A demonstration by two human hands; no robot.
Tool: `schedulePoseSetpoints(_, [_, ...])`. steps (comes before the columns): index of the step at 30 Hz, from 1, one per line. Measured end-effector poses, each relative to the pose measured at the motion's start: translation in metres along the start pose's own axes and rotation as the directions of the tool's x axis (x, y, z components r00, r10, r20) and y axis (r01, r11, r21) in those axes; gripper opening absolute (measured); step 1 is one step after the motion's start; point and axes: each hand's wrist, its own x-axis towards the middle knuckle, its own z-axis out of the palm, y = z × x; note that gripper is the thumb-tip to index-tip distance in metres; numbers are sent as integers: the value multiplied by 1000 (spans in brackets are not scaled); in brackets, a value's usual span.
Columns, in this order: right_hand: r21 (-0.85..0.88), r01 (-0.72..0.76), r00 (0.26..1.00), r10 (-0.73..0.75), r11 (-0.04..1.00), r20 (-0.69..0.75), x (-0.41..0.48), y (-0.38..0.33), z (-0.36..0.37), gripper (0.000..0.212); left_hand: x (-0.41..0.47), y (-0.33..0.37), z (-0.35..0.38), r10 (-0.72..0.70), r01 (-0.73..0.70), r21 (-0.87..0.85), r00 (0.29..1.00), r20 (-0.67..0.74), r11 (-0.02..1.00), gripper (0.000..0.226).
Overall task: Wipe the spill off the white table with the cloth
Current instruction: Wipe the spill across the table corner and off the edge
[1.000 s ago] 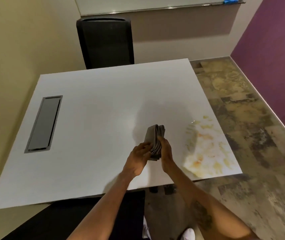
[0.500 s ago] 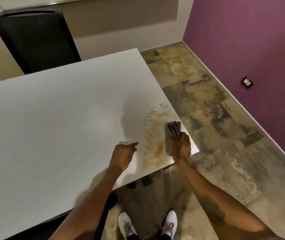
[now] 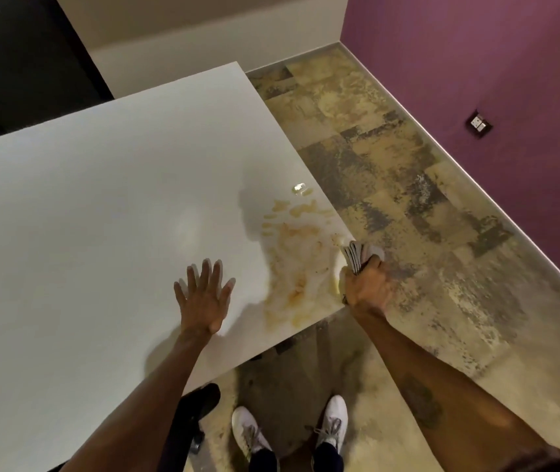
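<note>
A yellowish-brown spill is smeared over the near right corner of the white table. My right hand grips a folded grey cloth at the table's right edge, beside the spill. My left hand lies flat on the table with fingers spread, just left of the spill, holding nothing. A small clear puddle sits at the far end of the spill.
A black chair stands behind the table at the far left. Patchy tiled floor runs along the right to a purple wall with a socket. My white shoes stand by the table's corner.
My left hand has let go of the cloth and now lies flat on the table. My right hand carried the cloth rightward across the spill to the table's right edge.
</note>
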Motion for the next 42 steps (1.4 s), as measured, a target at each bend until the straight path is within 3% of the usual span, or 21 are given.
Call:
schedulePoseSetpoints(6, [-167, 169, 982, -180, 971, -54, 8, 11, 26, 52, 25, -1, 19, 1, -1, -3, 1000, 12, 1000, 66])
schedulePoseSetpoints(10, [10, 376, 917, -371, 927, -146, 13, 32, 43, 46, 39, -3, 29, 49, -49, -52, 999, -13, 997, 72])
schedulePoseSetpoints(13, [191, 334, 943, -324, 923, -79, 15, 38, 51, 59, 52, -4, 30, 65, -68, -64, 997, -49, 996, 74])
schedulePoseSetpoints(18, [188, 195, 977, -206, 963, 45, 20, 41, 59, 73, 73, -2, 33, 57, -65, -91, 995, -84, 994, 73])
schedulePoseSetpoints(22, [260, 220, 975, -220, 940, -31, 20, 40, 60, 72, 79, 3, 39, 52, -55, -14, 987, -152, 998, 76])
schedulePoseSetpoints(28, [192, 180, 984, -176, 965, -38, 26, 24, 68, 63, 80, 2, 50, 87, -44, 143, 946, -311, 989, 71])
schedulePoseSetpoints(35, [150, 146, 988, -136, 978, -76, 35, 5, 76, 63, 84, 4, 45, 37, -13, 97, 966, -254, 995, 77])
schedulePoseSetpoints(42, [214, 133, 989, -117, 968, -86, 62, -36, 85, 62, 84, 3, 44, 36, -16, 80, 967, -254, 997, 77])
